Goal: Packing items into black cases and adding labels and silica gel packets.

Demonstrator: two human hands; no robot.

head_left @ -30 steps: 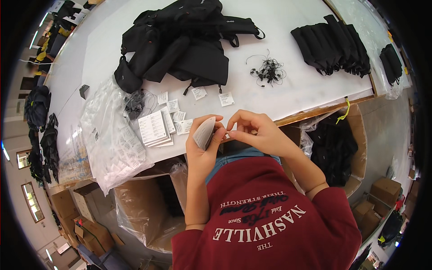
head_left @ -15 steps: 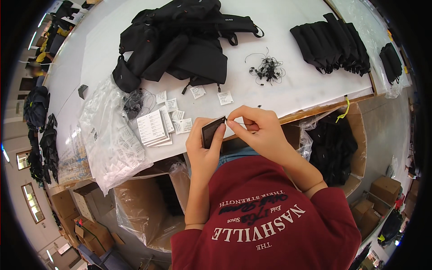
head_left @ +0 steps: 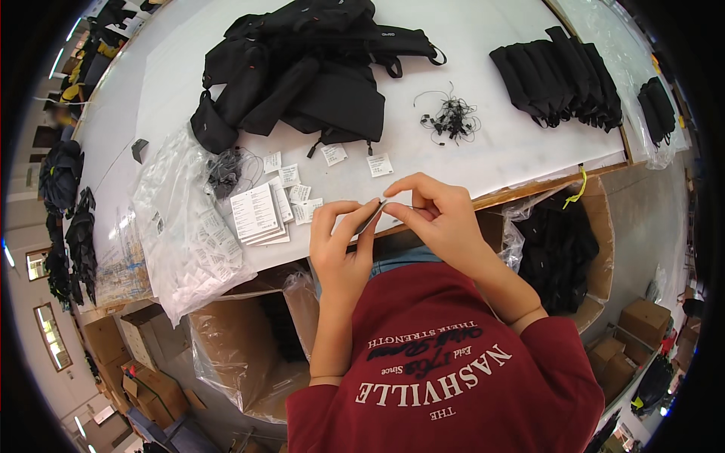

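My left hand is closed around a dark hang tag, which it holds nearly edge-on above the table's front edge. Thumb and forefinger of my right hand are pinched at the tag's upper corner. A thin black string shows beside those fingers; its end at the corner is hidden. Left of my hands lies a stack of white printed tags, with several small white labels scattered around it. A tangle of black tag strings rests farther off to the right.
Black bags are heaped at the far side of the white table. Folded black pouches stand in a row at right. A clear plastic bag of labels hangs over the left front edge. Open cartons sit below the table.
My left hand has turned the tag from its broad dark face to nearly edge-on, its fingers shifting along it. My right hand stays pinched at the corner.
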